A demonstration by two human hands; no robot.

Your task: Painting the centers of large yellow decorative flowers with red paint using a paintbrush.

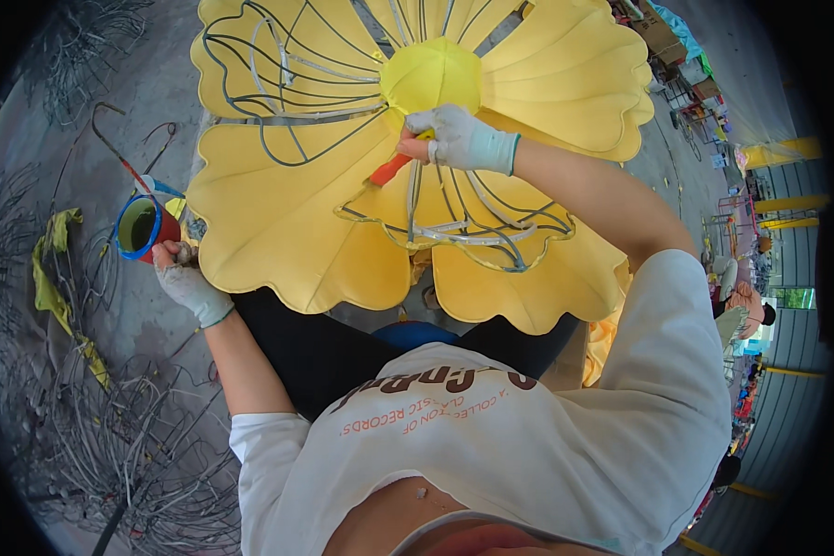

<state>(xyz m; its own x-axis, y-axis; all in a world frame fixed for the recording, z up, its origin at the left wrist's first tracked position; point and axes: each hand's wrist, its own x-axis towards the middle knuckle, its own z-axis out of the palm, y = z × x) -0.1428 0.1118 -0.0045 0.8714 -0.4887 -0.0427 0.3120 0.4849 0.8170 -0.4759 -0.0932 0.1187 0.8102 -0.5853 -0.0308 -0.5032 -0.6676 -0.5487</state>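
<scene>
A large yellow fabric flower (306,222) with scalloped petals spreads before me. Some petals are covered; others show bare grey wire frames with pale light strips. At its middle sits a brighter yellow dome (433,77). My right hand (454,139), in a white glove, is closed round a brush (391,170) with red and yellow parts. Its tip is at the rim of a wire-framed petal, below the dome. My left hand (191,283), also gloved, grips a small red pot (168,225) with a blue rim, beside the flower's left edge. What is inside the pot looks dark.
A bent metal rod (111,148) rises by the pot. Tangled grey wire frames (148,463) and a yellow cloth strip (51,287) lie on the floor at left. Boxes and clutter (695,74) line the right side, with another person (749,310) farther off.
</scene>
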